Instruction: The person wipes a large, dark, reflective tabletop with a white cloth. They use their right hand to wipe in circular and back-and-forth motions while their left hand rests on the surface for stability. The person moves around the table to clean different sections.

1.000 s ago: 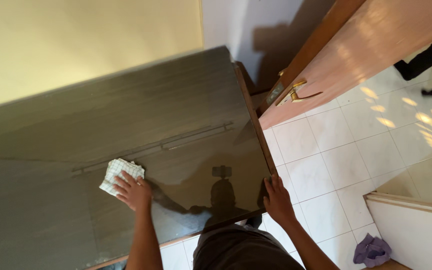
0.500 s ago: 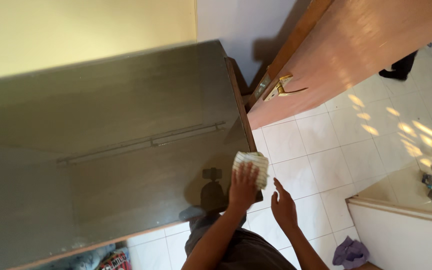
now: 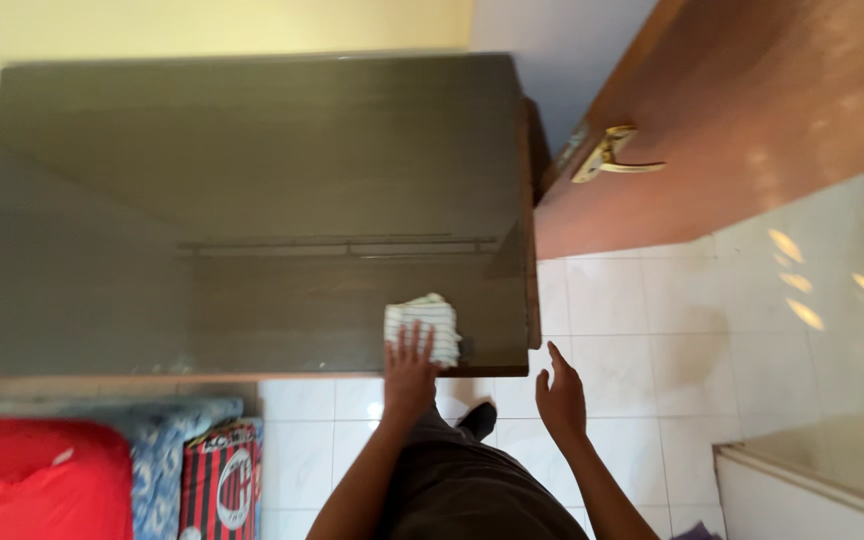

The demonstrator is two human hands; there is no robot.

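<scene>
My left hand presses a white checked cloth flat against the dark glossy tabletop, close to its near right corner. The fingers lie spread over the cloth's near edge. My right hand hovers over the white floor tiles just off the table's corner, fingers loosely apart and holding nothing. The tabletop reflects a long bar across its middle.
A brown wooden door with a brass handle stands ajar at the right. White tiled floor lies below it. A red cushion, blue fabric and a red-and-black striped item lie at the lower left. A white ledge sits at lower right.
My left hand slid the cloth from the table's right edge back onto the top near the front edge. The view shifted, showing the whole table and the red items below.
</scene>
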